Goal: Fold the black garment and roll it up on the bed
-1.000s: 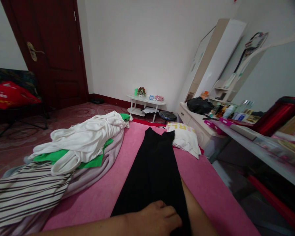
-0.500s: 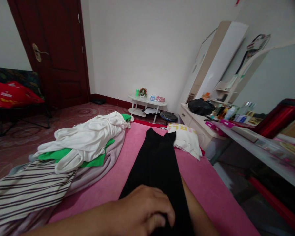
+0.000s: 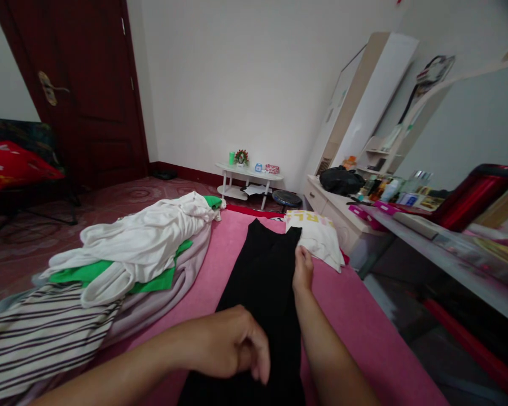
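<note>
A long black sleeveless garment (image 3: 262, 282) lies spread lengthwise on the pink bedding (image 3: 232, 234), its scooped end pointing away from me. My right hand (image 3: 303, 269) grips its right edge close to the far corner, the fingers closed at the cloth. Over the near part of the garment hangs my left hand (image 3: 232, 344), its fingers loosely bent with a gap to the thumb and no cloth visible between them. A folded white garment (image 3: 317, 237) with yellow lettering lies just beyond my right hand.
On the left lie white clothing (image 3: 148, 237), a green cloth (image 3: 84, 272) and a striped garment (image 3: 55, 332). A cluttered dressing table (image 3: 334, 203) and a glass-like shelf (image 3: 457, 265) stand along the right. A low white table (image 3: 249, 172) and a round stool (image 3: 287, 198) stand beyond the bed.
My right arm has reached forward to the garment's far right edge. My left hand has shifted slightly left and its fingers have loosened. The near part of the garment has moved left.
</note>
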Available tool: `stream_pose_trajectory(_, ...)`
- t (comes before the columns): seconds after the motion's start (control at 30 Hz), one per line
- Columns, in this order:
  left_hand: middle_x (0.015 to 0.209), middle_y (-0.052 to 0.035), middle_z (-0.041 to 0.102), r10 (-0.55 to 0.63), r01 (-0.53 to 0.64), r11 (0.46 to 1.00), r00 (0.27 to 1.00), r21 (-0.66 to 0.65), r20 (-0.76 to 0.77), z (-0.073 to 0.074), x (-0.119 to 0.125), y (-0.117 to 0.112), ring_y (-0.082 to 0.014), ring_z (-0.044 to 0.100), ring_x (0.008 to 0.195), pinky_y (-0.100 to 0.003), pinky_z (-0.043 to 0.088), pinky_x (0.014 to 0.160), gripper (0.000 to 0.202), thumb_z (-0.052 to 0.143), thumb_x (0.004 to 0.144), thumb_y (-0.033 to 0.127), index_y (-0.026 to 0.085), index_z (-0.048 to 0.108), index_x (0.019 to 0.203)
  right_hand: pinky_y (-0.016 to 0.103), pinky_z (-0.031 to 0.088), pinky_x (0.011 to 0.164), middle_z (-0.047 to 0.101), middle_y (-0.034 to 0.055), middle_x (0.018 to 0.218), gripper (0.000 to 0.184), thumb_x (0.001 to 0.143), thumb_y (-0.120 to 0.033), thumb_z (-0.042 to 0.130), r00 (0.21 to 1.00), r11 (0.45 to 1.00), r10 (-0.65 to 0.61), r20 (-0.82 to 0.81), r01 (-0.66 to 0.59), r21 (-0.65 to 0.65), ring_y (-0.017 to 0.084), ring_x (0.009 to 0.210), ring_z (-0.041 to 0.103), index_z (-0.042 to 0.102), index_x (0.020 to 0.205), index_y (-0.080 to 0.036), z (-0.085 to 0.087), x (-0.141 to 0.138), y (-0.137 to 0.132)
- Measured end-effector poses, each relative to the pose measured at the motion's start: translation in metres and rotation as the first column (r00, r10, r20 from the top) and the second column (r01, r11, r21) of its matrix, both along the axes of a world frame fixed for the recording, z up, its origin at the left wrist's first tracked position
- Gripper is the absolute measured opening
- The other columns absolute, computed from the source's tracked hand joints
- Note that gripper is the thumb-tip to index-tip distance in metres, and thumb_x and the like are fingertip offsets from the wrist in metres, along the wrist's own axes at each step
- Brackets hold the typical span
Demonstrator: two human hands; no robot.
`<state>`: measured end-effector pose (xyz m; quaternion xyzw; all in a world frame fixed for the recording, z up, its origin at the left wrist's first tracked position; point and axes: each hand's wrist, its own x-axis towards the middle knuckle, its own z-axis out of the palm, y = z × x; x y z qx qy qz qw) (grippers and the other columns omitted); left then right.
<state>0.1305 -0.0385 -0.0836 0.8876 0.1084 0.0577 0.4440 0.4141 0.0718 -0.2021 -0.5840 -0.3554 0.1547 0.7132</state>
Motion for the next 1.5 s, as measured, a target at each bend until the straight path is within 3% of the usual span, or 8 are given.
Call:
stream_pose_trajectory(0.13, 0.117, -0.0059, 0.066, 0.313, -0.354, 0.882, 0.934, 0.312, 0.173, -0.017, 0.031, 0.034, -0.0218, 0.058, 0.112, -0.038, 0.042, 0.101, 0.037, 0.055, 0.076, 0.008, 0.021, 0.068, 0.109, 0.040, 0.040, 0.102, 0.056, 0.0099, 0.131, 0.062, 0.071, -0.034, 0.060, 0.974, 0.997, 0.073, 0.215, -0.066, -0.039, 0.024, 0.122, 0.051, 0.051, 0.130, -0.020, 0.002, -0.008, 0.000)
stream_pose_trajectory(0.27, 0.148, -0.0073, 0.041, 0.371, -0.370, 0.795, 0.924, 0.481, 0.099, -0.059, 0.044, 0.061, -0.0289, 0.030, 0.139, -0.059, 0.019, 0.112, 0.047, 0.054, 0.087, 0.032, 0.028, 0.050, 0.134, 0.041, 0.029, 0.112, 0.042, 0.0097, 0.146, 0.056, 0.081, -0.026, 0.045, 0.840, 0.978, 0.131, 0.527, -0.021, -0.209, 0.022, 0.136, 0.035, 0.047, 0.136, -0.019, 0.002, -0.013, 0.002)
stream_pose_trajectory(0.47, 0.152, -0.0049, 0.033, 0.380, -0.380, 0.748, 0.917, 0.544, 0.119, -0.084, 0.043, 0.064, -0.0257, 0.024, 0.142, -0.057, 0.016, 0.114, 0.047, 0.044, 0.093, 0.040, 0.031, 0.043, 0.139, 0.040, 0.040, 0.103, 0.029, 0.0138, 0.153, 0.052, 0.089, -0.024, 0.037, 0.555, 0.799, 0.383, 0.738, 0.201, -0.566, 0.027, 0.132, 0.042, 0.043, 0.140, -0.014, 0.021, -0.010, 0.020)
stream_pose_trajectory(0.6, 0.155, -0.0046, 0.026, 0.412, -0.408, 0.729, 0.903, 0.549, 0.124, -0.083, 0.043, 0.065, -0.0275, 0.016, 0.144, -0.055, 0.018, 0.114, 0.047, 0.044, 0.093, 0.044, 0.031, 0.045, 0.138, 0.046, 0.043, 0.097, 0.027, 0.0123, 0.154, 0.048, 0.089, -0.024, 0.039, 0.524, 0.730, 0.447, 0.725, 0.254, -0.634, 0.031, 0.120, 0.053, 0.050, 0.136, -0.019, 0.032, -0.012, 0.032)
stream_pose_trajectory(0.77, 0.156, -0.0043, 0.024, 0.432, -0.424, 0.722, 0.893, 0.548, 0.121, -0.088, 0.043, 0.068, -0.0284, 0.014, 0.145, -0.054, 0.018, 0.114, 0.047, 0.042, 0.093, 0.046, 0.031, 0.047, 0.137, 0.046, 0.040, 0.099, 0.024, 0.0115, 0.155, 0.051, 0.092, -0.024, 0.033, 0.481, 0.704, 0.468, 0.741, 0.304, -0.642, 0.031, 0.125, 0.046, 0.040, 0.143, -0.021, 0.031, -0.022, 0.020)
stream_pose_trajectory(1.2, 0.155, -0.0046, 0.026, 0.425, -0.415, 0.704, 0.896, 0.577, 0.127, -0.088, 0.041, 0.066, -0.0279, 0.018, 0.143, -0.053, 0.019, 0.114, 0.047, 0.039, 0.094, 0.050, 0.030, 0.048, 0.136, 0.051, 0.024, 0.112, 0.017, 0.0138, 0.157, 0.057, 0.097, -0.041, 0.029, 0.310, 0.694, 0.617, 0.723, 0.220, -0.686, 0.027, 0.144, 0.018, 0.025, 0.149, -0.018, 0.026, -0.052, -0.106)
stream_pose_trajectory(1.37, 0.155, -0.0054, 0.027, 0.418, -0.410, 0.703, 0.899, 0.582, 0.128, -0.089, 0.041, 0.064, -0.0288, 0.019, 0.143, -0.054, 0.019, 0.113, 0.046, 0.040, 0.094, 0.048, 0.030, 0.048, 0.136, 0.046, 0.030, 0.112, 0.037, 0.0250, 0.145, 0.051, 0.091, -0.021, 0.038, 0.232, 0.674, 0.677, 0.698, 0.184, -0.715, 0.031, 0.138, 0.032, 0.044, 0.135, 0.002, 0.047, -0.078, -0.177)
stream_pose_trajectory(1.5, 0.155, -0.0098, 0.025, 0.391, -0.375, 0.679, 0.912, 0.631, 0.121, -0.086, 0.042, 0.054, -0.0315, 0.021, 0.142, -0.059, 0.014, 0.112, 0.046, 0.042, 0.095, 0.035, 0.027, 0.041, 0.140, 0.047, 0.039, 0.107, 0.053, 0.0201, 0.133, 0.037, 0.083, -0.014, 0.048, 0.220, 0.613, 0.761, 0.610, 0.063, -0.788, 0.031, 0.126, 0.048, 0.063, 0.116, -0.009, 0.080, -0.112, -0.233)
